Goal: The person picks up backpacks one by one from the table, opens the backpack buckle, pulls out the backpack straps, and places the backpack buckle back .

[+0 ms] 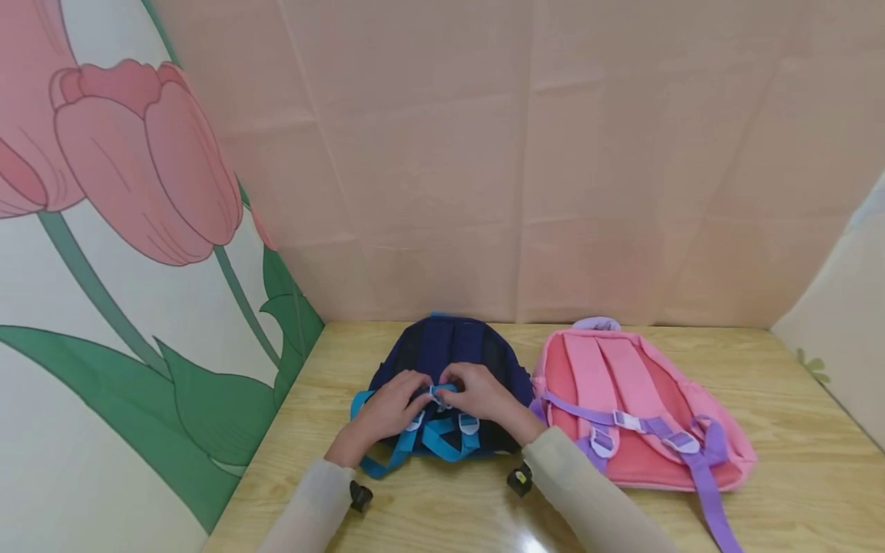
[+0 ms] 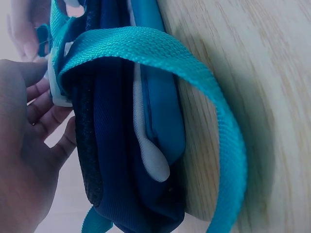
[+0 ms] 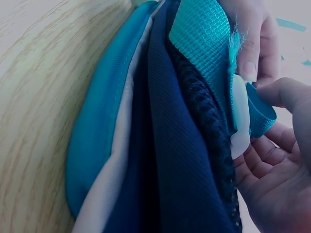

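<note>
A navy backpack (image 1: pixel 449 342) lies on the table with its black mesh back panel and straps facing up. Over its middle, my two hands meet at a small white buckle (image 1: pixel 435 395) on a blue chest strap. My left hand (image 1: pixel 390 405) pinches the buckle from the left, thumb and fingertips together. From the other side my right hand (image 1: pixel 482 393) pinches the blue strap (image 1: pixel 451 388) close beside it. Fingers partly hide the buckle. In the left wrist view, a teal webbing strap (image 2: pixel 146 42) arches past the bag's side; in the right wrist view, a teal loop (image 3: pixel 262 114) shows near my right thumb.
A pink backpack (image 1: pixel 657 384) with purple straps lies right beside the navy one, one strap trailing toward the table's front. The wooden table (image 1: pixel 442 514) meets a beige cloth wall behind. A tulip-printed panel (image 1: pixel 138 230) stands at the left, a pale wall at the right.
</note>
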Motion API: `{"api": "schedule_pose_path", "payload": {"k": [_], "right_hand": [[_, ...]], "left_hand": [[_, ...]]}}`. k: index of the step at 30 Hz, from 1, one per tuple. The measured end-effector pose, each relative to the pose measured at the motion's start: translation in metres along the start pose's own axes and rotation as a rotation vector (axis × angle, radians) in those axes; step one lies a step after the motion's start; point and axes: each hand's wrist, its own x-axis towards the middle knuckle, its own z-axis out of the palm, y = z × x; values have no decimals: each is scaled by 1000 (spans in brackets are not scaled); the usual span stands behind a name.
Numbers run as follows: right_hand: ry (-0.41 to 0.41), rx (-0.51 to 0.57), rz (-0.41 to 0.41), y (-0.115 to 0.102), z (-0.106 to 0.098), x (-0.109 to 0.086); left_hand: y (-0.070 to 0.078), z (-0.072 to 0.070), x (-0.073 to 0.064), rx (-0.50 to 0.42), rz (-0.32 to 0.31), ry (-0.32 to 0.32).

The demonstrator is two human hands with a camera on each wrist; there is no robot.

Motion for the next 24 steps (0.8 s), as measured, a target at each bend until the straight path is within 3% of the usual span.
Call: {"api": "schedule_pose_path", "payload": {"k": [24], "right_hand": [[0,-14,-8,5,0,0]], "left_hand": [[-1,1,1,1,-17,-19]]}}
